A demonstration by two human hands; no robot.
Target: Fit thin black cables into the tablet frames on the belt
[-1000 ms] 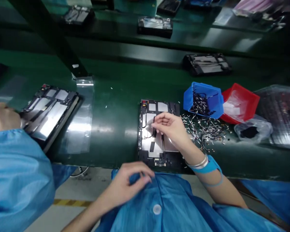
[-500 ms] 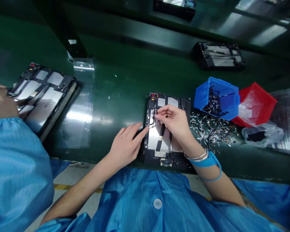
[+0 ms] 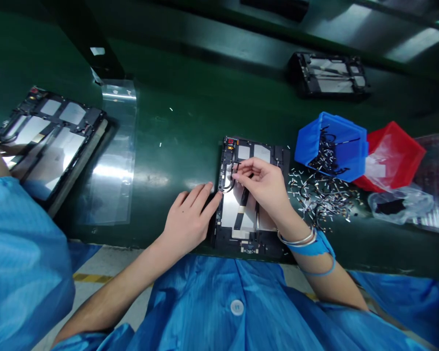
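Note:
An opened tablet, black-framed with silvery battery plates inside, lies at the table's front edge. Over its upper left part, my right hand pinches a thin black cable between thumb and forefinger. The cable curves down in a loop towards the tablet's left edge. There my left hand rests with its fingers stretched out. Its index fingertip touches that edge by the cable's lower end; whether it presses on the cable is too small to tell. A wider black flat ribbon runs across the battery plates.
Right of the tablet stand a blue bin and a red bin, beside a pile of short cables. Another tablet stack sits farther back. On the left, a co-worker's sleeve is near another opened tablet and clear plastic sheets.
My view has shifted slightly, so the left-hand things sit farther left. My hands stay nearly in place, the right one still pinching the cable. The co-worker's hand is now mostly out of view.

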